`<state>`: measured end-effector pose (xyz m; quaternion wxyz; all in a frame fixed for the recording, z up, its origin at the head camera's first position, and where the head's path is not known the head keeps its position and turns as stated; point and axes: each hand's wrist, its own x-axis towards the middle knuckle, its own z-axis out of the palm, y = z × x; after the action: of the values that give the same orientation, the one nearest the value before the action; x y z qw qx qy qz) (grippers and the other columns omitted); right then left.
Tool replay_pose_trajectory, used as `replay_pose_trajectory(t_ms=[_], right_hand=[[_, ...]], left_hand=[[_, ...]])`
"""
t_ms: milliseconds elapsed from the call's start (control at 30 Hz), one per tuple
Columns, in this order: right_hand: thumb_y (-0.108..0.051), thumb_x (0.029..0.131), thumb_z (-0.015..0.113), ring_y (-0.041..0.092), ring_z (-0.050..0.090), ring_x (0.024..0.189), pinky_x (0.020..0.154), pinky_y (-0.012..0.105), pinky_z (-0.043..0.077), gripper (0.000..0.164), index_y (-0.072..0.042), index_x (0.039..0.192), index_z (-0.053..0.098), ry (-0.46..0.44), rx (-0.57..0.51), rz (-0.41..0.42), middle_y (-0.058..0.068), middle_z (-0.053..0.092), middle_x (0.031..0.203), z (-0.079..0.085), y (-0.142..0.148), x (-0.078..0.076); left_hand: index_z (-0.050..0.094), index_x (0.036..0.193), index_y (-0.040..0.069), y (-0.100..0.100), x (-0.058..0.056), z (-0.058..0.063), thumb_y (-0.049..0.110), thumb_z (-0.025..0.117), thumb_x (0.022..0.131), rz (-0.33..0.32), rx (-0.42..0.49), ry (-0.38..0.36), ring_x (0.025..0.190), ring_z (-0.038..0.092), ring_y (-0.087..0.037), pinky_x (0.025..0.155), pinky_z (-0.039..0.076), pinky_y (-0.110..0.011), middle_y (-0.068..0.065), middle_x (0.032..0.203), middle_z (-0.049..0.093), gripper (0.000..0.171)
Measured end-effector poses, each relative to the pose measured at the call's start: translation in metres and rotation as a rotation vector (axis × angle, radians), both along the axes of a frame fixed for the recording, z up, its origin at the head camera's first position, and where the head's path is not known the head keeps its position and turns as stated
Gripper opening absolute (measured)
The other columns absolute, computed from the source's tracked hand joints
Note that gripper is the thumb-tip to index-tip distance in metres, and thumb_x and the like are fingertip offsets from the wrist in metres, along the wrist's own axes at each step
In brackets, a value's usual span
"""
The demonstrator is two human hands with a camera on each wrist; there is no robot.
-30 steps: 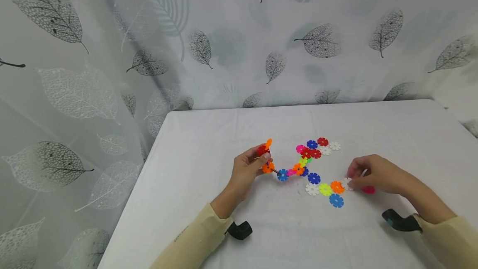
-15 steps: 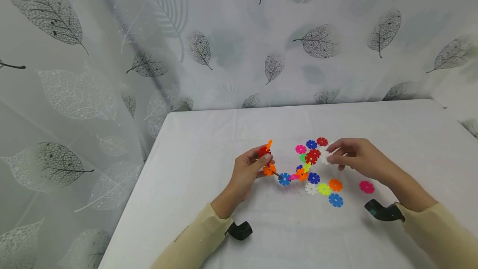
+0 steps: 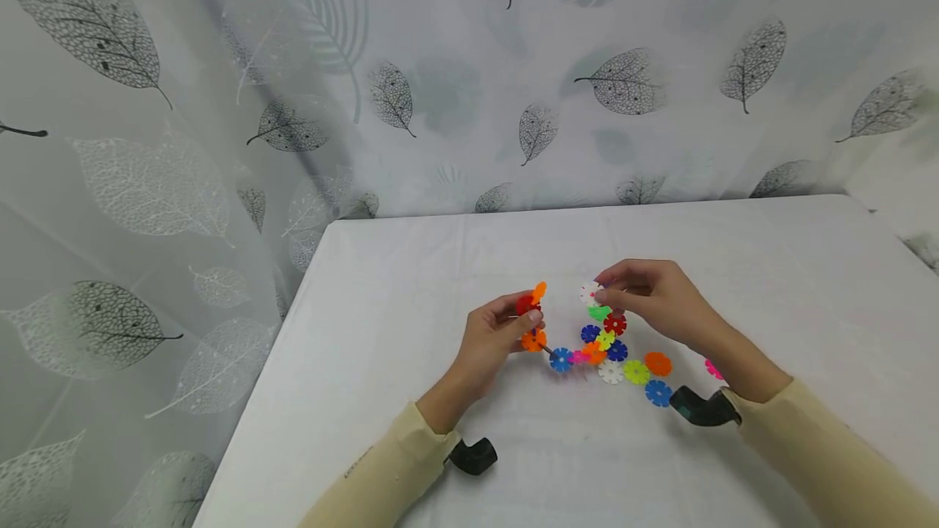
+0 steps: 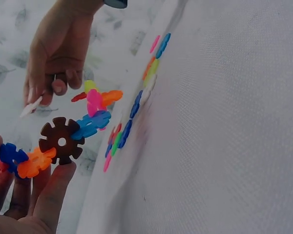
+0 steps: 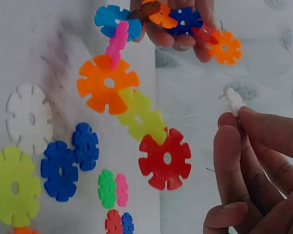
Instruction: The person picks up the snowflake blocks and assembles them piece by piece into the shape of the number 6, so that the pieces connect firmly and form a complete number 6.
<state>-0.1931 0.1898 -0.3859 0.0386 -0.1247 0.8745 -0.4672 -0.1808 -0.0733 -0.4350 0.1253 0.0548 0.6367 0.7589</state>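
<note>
My left hand (image 3: 487, 345) grips one end of a chain of slotted plastic flower discs (image 3: 561, 360) joined edge to edge. In the left wrist view, the fingertips lie behind its orange disc (image 4: 36, 163) and close to a brown disc (image 4: 49, 141). The chain hangs across toward the right, ending in a yellow disc (image 5: 139, 117) and a red disc (image 5: 154, 168). My right hand (image 3: 660, 300) pinches a white disc (image 5: 233, 100) between thumb and index finger, above the chain's red end. The white disc and the chain look apart in the right wrist view.
Loose discs lie on the white table (image 3: 411, 283): a white one (image 3: 610, 371), a yellow one (image 3: 637, 371), an orange one (image 3: 659, 363), a light blue one (image 3: 658, 393), a pink one (image 3: 713, 369) and others. A leaf-print curtain (image 3: 455, 104) hangs behind.
My right hand has picked up the white disc from beside the loose orange one and carried it left and away from me, toward the chain's red end. My left hand has hardly moved.
</note>
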Motion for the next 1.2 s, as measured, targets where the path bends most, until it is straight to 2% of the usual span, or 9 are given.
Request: replay_pose_trajectory(t_ms=[133,300,467,700,933,1067,1200], right_hand=[[-0.027,0.094,0.075,0.024,0.072,0.082,0.075,0.035,0.059,0.032,-0.006,0.117,0.07,0.012,-0.043,0.011,0.007,0.075,0.095,0.0,-0.013,-0.003],[-0.029,0.095,0.074,0.021,0.071,0.078,0.071,0.033,0.059,0.032,-0.006,0.117,0.069,0.046,-0.067,-0.005,0.007,0.075,0.094,0.0,-0.024,-0.005],[-0.029,0.096,0.073,0.023,0.071,0.077,0.067,0.03,0.058,0.031,-0.007,0.117,0.069,0.075,-0.105,-0.01,0.008,0.075,0.095,0.001,-0.031,-0.006],[-0.028,0.096,0.072,0.02,0.071,0.076,0.073,0.028,0.059,0.03,-0.007,0.117,0.068,0.081,-0.145,-0.015,0.01,0.074,0.098,-0.001,-0.037,-0.007],[-0.025,0.096,0.073,0.02,0.071,0.076,0.073,0.03,0.059,0.028,-0.006,0.116,0.069,0.089,-0.166,-0.014,0.009,0.074,0.098,-0.005,-0.041,-0.008],[-0.026,0.095,0.073,0.02,0.071,0.076,0.07,0.029,0.059,0.028,-0.007,0.116,0.069,0.084,-0.173,-0.017,0.008,0.074,0.098,-0.007,-0.042,-0.006],[-0.026,0.095,0.074,0.02,0.072,0.076,0.069,0.033,0.06,0.027,-0.008,0.115,0.07,0.096,-0.183,-0.02,0.008,0.073,0.098,-0.009,-0.045,-0.004]], left_hand=[[0.065,0.132,0.007,0.001,0.001,0.0,0.016,0.072,0.096,-0.013,-0.012,0.017,0.101,0.071,-0.025,0.082,0.059,-0.035,-0.012,0.111,0.071,0.038],[0.065,0.133,0.006,0.001,0.001,-0.001,0.016,0.071,0.097,-0.02,-0.022,0.03,0.101,0.071,-0.026,0.082,0.059,-0.035,-0.018,0.114,0.071,0.038],[0.065,0.132,0.006,0.0,0.002,-0.002,0.017,0.071,0.097,-0.022,-0.037,0.045,0.1,0.071,-0.024,0.082,0.059,-0.034,-0.012,0.112,0.072,0.037],[0.065,0.133,0.004,-0.001,0.002,-0.001,0.018,0.071,0.097,-0.035,-0.04,0.043,0.1,0.071,-0.025,0.082,0.059,-0.034,-0.024,0.12,0.068,0.039],[0.066,0.133,0.005,-0.001,0.002,0.0,0.019,0.071,0.097,-0.036,-0.063,0.055,0.099,0.072,-0.024,0.081,0.059,-0.033,-0.015,0.115,0.072,0.039],[0.067,0.131,0.006,-0.001,0.002,0.0,0.02,0.072,0.097,-0.035,-0.073,0.061,0.097,0.072,-0.023,0.081,0.059,-0.033,-0.013,0.112,0.072,0.038],[0.071,0.127,0.007,0.0,0.002,0.001,0.023,0.074,0.095,-0.012,-0.085,0.065,0.095,0.072,-0.023,0.079,0.06,-0.033,-0.012,0.108,0.074,0.036]])
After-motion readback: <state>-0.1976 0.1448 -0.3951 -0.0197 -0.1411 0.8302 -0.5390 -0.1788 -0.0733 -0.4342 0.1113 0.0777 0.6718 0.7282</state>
